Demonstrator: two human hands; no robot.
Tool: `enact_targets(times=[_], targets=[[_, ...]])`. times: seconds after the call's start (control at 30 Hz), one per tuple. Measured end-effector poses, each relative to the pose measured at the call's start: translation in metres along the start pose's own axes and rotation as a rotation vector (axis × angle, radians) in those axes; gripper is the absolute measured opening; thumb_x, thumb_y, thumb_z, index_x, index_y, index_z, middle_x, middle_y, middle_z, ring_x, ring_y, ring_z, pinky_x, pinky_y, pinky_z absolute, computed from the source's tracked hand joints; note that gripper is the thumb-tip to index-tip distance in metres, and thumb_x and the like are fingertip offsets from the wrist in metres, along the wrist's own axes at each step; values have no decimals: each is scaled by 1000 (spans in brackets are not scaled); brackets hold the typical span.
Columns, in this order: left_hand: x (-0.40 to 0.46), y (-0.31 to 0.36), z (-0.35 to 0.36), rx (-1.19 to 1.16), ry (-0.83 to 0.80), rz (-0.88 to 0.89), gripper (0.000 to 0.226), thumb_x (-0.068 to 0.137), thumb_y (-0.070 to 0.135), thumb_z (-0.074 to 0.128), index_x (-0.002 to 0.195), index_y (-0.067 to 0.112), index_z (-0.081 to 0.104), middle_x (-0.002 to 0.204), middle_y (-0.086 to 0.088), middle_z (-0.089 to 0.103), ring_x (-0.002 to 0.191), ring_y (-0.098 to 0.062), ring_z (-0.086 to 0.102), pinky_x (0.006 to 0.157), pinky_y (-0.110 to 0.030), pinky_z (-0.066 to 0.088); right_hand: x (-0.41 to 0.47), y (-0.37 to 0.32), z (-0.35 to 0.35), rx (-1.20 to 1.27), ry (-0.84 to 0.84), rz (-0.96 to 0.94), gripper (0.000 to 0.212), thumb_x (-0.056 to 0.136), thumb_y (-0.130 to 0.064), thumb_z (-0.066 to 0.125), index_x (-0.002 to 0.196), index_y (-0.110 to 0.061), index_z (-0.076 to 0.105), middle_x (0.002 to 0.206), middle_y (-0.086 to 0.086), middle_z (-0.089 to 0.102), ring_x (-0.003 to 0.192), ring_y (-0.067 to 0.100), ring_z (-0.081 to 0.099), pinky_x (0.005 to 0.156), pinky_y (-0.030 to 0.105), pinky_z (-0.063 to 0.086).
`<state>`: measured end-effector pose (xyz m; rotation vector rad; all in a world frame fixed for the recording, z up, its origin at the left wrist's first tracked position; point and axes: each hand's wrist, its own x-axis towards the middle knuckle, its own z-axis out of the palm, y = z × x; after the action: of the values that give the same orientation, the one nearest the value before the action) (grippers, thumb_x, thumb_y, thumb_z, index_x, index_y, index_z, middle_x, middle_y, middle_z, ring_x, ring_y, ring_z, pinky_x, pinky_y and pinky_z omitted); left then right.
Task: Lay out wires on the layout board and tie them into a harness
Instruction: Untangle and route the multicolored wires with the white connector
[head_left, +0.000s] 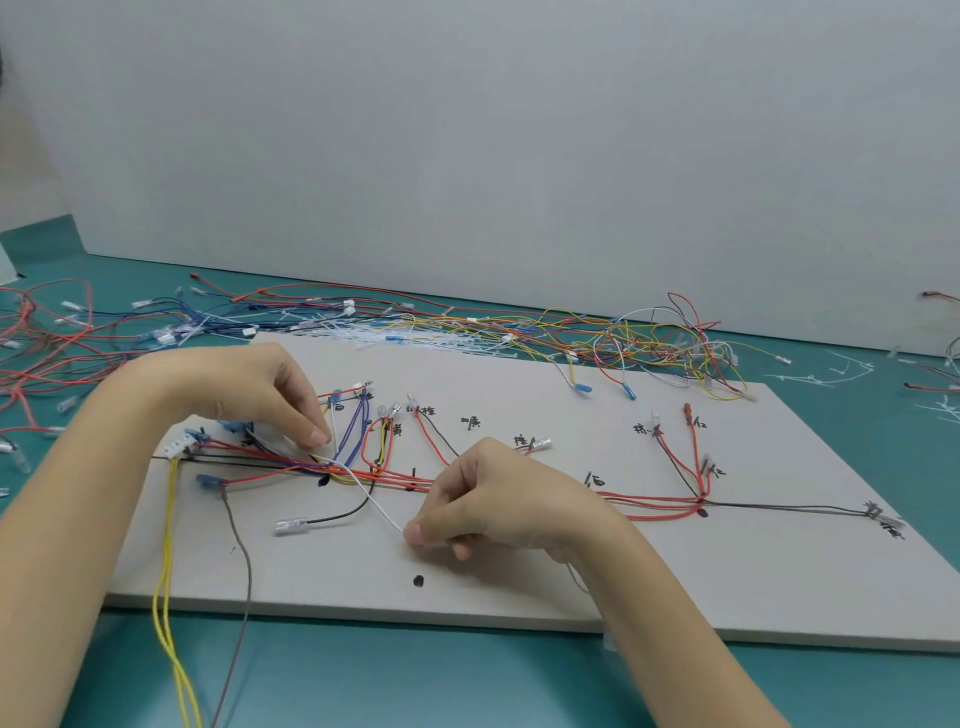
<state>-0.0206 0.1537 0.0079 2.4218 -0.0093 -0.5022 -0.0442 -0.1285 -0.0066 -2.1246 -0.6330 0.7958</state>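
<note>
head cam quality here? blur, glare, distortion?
Head view: even, soft light, no glare; faint shadows under the hands on the layout board. Wide-angle bend at the edges. The handwritten labels and the far wire pile are soft.

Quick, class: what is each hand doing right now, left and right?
Left hand: fingers pinch the white wire near the wire bundle on the layout board.
Right hand: fingers pinch the same white wire's lower end.
</note>
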Motion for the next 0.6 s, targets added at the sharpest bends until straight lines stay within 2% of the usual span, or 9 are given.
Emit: enact_targets(times=[0.17, 0.33, 0.47, 0.6], targets=[[2, 1, 5, -37, -88, 2, 4, 75, 23, 81, 78, 21, 81, 77, -1, 75, 67, -7, 65, 65, -14, 49, -3, -2, -5, 60, -12, -62, 11, 81, -27, 75, 73, -20, 75, 48, -6, 54, 39, 3, 34, 38, 14, 24], [3, 0, 5, 10, -106, -8, 8, 71, 28, 83, 78, 27, 80, 83, 0, 77, 72, -5, 65, 72, -17, 51, -3, -1, -3, -38, 11, 14, 13, 81, -33, 75, 76, -22, 76, 48, -8, 56, 53, 6, 42, 50, 25, 27], [2, 1, 7, -7, -107, 8, 22, 59, 39, 82, 78, 27, 80, 79, 2, 76, 66, -3, 62, 67, -16, 49, -8, 0, -14, -58, 41, 82, 16, 84, -30, 71, 70, -22, 74, 46, -9, 55, 39, 1, 38, 40, 18, 25], [3, 3, 8, -8, -108, 7, 13, 64, 32, 83, 76, 28, 80, 75, 4, 75, 63, -2, 60, 62, -12, 46, -10, -1, -18, -30, 35, 104, 18, 84, -24, 70, 68, -19, 74, 45, -8, 55, 37, 4, 34, 40, 19, 21]])
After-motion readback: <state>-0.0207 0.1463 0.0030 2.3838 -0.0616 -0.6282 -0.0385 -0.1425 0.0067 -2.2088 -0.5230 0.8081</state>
